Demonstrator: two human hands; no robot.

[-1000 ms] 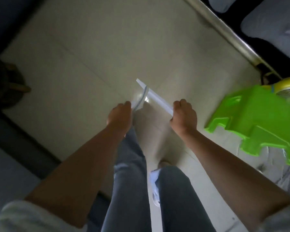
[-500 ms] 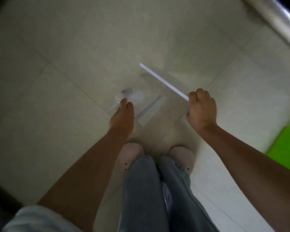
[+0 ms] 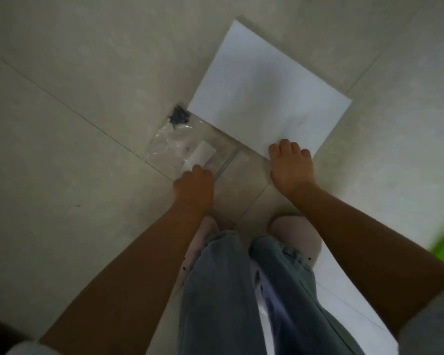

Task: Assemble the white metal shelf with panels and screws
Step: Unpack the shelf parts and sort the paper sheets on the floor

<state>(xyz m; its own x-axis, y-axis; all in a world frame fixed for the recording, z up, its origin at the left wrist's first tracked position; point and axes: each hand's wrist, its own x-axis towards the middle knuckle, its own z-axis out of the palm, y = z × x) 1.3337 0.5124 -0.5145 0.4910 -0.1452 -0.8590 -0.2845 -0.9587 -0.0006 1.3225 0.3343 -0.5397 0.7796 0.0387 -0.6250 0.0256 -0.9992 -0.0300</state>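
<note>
Since half a second ago, white panel [image 3: 269,90] has gone from edge-on in the air to lying flat on the tiled floor [image 3: 75,73], upper centre-right of the frame. Right hand [image 3: 291,167] grips its near edge, fingers curled over the top face. Left hand [image 3: 194,188], frame centre, touches the near end of clear plastic bag [image 3: 180,147]; whether it pinches the bag cannot be told. Dark screws [image 3: 179,116] sit bunched in the bag's far corner, touching the panel's left corner. A second white panel [image 3: 344,301] lies lower right, under the legs.
</note>
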